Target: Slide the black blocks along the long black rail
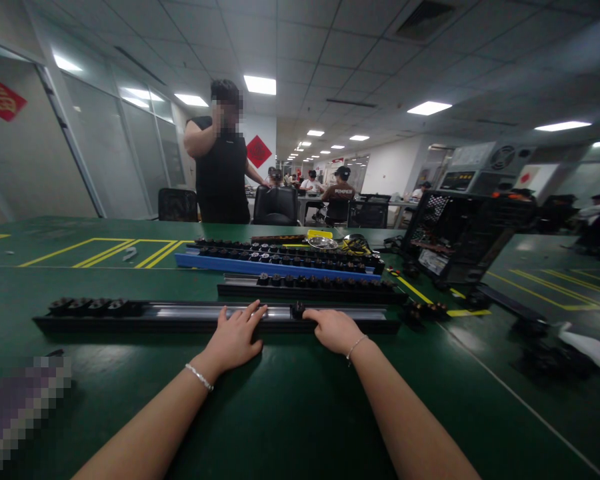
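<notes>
Black, the small block [298, 309] sits in the nine-to-three rail [130, 326] at ten o'clock from the nearer right hand [338, 331], fingertip [309, 314] beside it, grip unclear, the left hand [235, 335] spread on the rail.

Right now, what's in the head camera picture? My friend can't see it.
A left hand rests on a long black rail with a silver channel, while the right hand touches a small black block on it. Farther back on the green table are a blue rail and a boxy black case.
</notes>
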Available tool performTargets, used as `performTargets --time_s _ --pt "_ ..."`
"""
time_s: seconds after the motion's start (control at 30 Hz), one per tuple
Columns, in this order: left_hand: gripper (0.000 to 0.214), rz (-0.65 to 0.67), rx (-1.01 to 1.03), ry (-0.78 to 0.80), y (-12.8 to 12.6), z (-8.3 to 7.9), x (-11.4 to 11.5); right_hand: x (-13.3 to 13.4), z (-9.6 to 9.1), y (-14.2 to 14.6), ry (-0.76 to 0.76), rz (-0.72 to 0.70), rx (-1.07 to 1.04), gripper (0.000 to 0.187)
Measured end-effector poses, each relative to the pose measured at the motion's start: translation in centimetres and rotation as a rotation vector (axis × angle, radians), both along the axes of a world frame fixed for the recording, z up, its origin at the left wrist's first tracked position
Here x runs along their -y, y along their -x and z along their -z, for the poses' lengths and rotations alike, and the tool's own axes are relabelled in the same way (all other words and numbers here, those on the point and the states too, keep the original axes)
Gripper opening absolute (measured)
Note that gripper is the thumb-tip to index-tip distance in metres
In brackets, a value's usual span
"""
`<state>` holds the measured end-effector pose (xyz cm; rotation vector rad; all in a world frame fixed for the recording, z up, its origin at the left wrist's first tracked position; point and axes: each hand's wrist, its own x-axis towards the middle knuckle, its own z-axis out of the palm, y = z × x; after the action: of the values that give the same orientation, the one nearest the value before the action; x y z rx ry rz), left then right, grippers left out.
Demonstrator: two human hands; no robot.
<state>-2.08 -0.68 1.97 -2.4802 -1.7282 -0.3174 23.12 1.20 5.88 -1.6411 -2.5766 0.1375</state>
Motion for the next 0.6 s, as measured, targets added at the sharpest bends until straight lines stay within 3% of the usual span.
performTargets --time_s 0.6 --pt "0.071 -0.003 -0.023 -0.003 0.0 -0.2 0.1 -0.6 -0.3 -1.4 0.049 0.022 -0.019 0.052"
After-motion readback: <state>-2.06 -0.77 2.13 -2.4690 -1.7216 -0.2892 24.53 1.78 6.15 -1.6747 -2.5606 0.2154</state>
